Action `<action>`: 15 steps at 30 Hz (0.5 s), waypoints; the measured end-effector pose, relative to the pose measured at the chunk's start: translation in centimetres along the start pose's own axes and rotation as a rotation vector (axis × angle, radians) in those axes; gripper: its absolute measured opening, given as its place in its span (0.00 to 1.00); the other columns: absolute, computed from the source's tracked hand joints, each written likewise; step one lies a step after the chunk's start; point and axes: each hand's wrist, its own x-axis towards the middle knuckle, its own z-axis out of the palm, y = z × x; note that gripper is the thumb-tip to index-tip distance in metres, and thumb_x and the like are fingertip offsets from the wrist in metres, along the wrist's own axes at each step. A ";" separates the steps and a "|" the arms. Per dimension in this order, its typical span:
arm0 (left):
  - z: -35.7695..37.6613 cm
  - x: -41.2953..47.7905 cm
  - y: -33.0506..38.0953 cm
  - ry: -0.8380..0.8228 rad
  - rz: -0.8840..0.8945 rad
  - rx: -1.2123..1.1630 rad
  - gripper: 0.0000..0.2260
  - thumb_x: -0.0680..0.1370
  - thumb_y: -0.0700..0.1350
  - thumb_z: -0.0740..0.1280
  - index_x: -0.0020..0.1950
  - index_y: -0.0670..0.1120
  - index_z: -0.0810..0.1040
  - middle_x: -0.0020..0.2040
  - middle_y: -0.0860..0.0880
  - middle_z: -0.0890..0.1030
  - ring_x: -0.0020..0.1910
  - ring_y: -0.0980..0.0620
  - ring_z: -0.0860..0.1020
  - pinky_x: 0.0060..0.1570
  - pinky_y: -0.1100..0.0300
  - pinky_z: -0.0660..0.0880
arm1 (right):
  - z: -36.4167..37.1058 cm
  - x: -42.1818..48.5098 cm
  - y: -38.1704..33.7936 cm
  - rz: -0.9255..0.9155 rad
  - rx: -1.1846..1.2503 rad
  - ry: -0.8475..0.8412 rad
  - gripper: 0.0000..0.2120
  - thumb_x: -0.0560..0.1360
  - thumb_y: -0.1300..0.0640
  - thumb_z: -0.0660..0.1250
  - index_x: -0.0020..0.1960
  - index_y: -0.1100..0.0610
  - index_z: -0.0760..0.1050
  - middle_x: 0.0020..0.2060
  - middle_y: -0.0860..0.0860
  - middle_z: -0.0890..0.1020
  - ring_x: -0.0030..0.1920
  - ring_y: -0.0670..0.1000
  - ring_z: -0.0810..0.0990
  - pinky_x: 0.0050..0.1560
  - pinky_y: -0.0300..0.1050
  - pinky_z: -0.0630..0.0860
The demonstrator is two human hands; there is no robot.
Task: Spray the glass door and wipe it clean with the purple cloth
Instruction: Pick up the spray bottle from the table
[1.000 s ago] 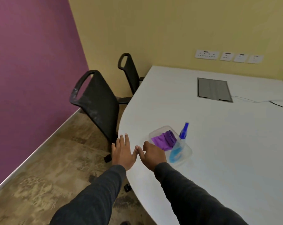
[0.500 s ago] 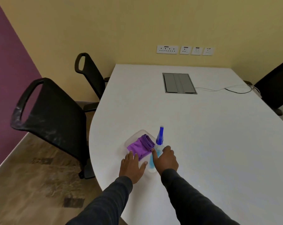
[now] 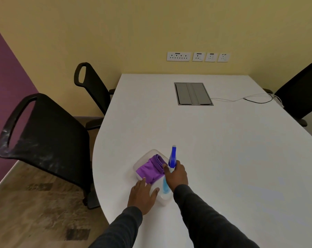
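On the white desk [image 3: 223, 158], right hand [image 3: 175, 176] grips blue-headed clear spray bottle [image 3: 173, 156], left hand [image 3: 142, 196] lies spread by folded purple cloth [image 3: 150, 169]; spraying and wiping seemingly all ahead.

I had one view only, from the wide-angle camera on the person's head. It faced forward and down along the white counter [image 3: 232, 149] toward the yellow wall [image 3: 133, 29], with the left hand [image 3: 142, 196] and right hand [image 3: 176, 176] near, low in frame.
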 end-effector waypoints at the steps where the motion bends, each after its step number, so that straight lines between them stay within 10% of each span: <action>1: 0.0 0.0 0.0 0.000 0.000 0.002 0.31 0.82 0.67 0.50 0.79 0.52 0.65 0.83 0.50 0.57 0.81 0.49 0.57 0.79 0.54 0.56 | -0.1 0.1 -0.1 -0.010 -0.001 -0.010 0.24 0.80 0.43 0.67 0.70 0.55 0.70 0.63 0.54 0.79 0.60 0.54 0.79 0.64 0.52 0.79; 15: 0.0 -0.7 0.9 -0.061 -0.029 0.073 0.31 0.83 0.65 0.50 0.82 0.50 0.58 0.84 0.47 0.51 0.82 0.47 0.55 0.80 0.51 0.57 | -2.5 -0.7 -1.3 -0.184 0.169 -0.098 0.08 0.81 0.50 0.67 0.56 0.51 0.71 0.48 0.49 0.80 0.42 0.43 0.77 0.42 0.28 0.69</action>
